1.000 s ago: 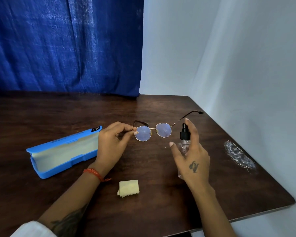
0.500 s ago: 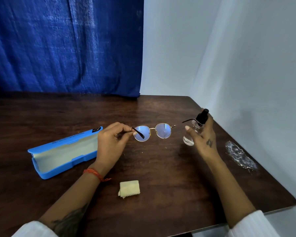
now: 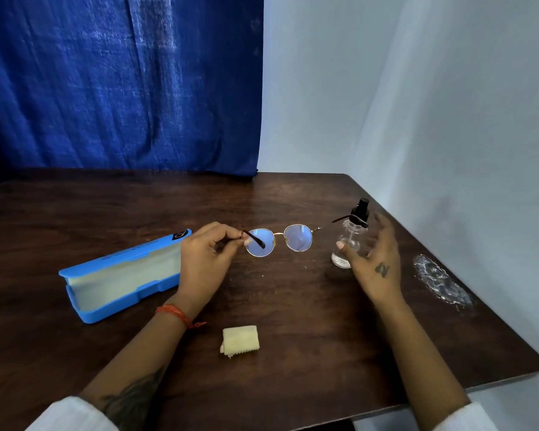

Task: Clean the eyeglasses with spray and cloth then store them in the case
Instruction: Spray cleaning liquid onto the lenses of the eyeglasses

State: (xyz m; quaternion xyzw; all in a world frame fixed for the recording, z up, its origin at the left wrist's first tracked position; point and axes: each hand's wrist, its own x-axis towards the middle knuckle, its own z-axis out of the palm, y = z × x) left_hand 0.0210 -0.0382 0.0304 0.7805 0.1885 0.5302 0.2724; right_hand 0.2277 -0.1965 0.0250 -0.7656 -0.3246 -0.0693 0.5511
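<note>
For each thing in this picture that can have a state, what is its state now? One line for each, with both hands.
Glasses: unfolded, held above the table.
Left hand: pinches the glasses by one temple.
Spray bottle: upright on the table, cap on.
Right hand: fingers spread beside the bottle, no grip visible.
Case: open, nothing inside.
Cloth: folded, lying on the table.

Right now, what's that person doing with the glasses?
The left hand pinches round gold-rimmed eyeglasses by one arm, above the dark wooden table. The right hand is open beside a small clear spray bottle with a black top standing on the table. The folded yellow cloth lies untouched, and the blue case sits open.
</note>
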